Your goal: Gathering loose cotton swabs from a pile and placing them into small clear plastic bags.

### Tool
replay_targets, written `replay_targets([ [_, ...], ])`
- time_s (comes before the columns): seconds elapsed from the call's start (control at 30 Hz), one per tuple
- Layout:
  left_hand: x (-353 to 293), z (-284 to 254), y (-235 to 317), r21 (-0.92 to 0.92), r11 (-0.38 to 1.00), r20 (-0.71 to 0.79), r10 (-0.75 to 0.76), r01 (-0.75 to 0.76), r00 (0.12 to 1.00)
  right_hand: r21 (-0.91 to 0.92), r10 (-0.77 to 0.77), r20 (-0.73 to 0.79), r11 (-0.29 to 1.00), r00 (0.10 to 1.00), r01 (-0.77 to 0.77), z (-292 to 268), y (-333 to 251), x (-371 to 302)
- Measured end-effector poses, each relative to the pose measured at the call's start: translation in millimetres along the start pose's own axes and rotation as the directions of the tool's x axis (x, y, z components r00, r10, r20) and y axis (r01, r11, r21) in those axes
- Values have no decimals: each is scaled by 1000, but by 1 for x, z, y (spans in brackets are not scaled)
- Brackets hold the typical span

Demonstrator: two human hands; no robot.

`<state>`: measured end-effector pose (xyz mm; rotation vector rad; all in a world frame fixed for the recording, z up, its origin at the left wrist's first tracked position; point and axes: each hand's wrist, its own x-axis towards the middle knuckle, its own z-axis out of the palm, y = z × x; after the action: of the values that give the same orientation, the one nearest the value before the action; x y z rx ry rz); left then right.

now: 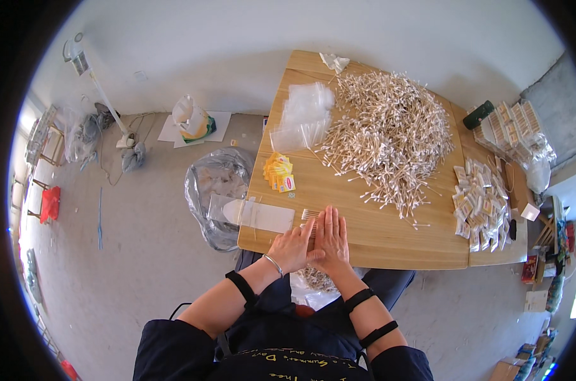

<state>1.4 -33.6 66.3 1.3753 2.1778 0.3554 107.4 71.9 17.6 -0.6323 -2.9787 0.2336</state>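
Observation:
At the table's front edge, my left hand [292, 248] and my right hand [331, 240] lie close together, palms down. Both have their fingers stretched out, the right ones flat and pointing away from me. Between and under my fingers is a small row of cotton swabs [310, 214], partly hidden by them. Left of my hands lies a white card [272, 217] with a clear plastic bag [222, 209] reaching over the table's edge. A large heap of loose cotton swabs [392, 136] covers the table's far middle.
Clear bags [304, 111] and yellow labels [279, 171] lie left on the wooden table [364, 238]. Packed swab bags [481, 203] are piled right, below stacked packs [513, 130]. A lined bin [215, 197] stands at the left edge. More swabs [316, 278] sit over my lap.

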Motion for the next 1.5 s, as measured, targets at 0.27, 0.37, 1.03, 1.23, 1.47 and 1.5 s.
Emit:
replay_targets([
  [0.27, 6, 0, -4, -28, 1000, 40, -10, 11, 999, 58, 31, 29, 998, 999, -32, -4, -2, 1],
  [0.37, 5, 0, -5, -16, 1000, 26, -3, 4, 1000, 54, 33, 64, 998, 997, -36, -5, -3, 2],
  [1.03, 15, -9, -1, -103, 994, 33, -15, 18, 999, 29, 36, 102, 999, 994, -40, -5, -2, 2],
  [1.23, 18, -8, -4, -48, 998, 56, -37, 40, 998, 54, 44, 86, 997, 995, -49, -5, -3, 2],
  [1.47, 20, -14, -2, -55, 998, 25, -31, 33, 999, -23, 43, 27, 999, 999, -42, -4, 0, 0],
  [1.5, 21, -21, -2, -11, 997, 35, -73, 73, 997, 11, 27, 26, 1000, 999, -28, -8, -2, 0],
])
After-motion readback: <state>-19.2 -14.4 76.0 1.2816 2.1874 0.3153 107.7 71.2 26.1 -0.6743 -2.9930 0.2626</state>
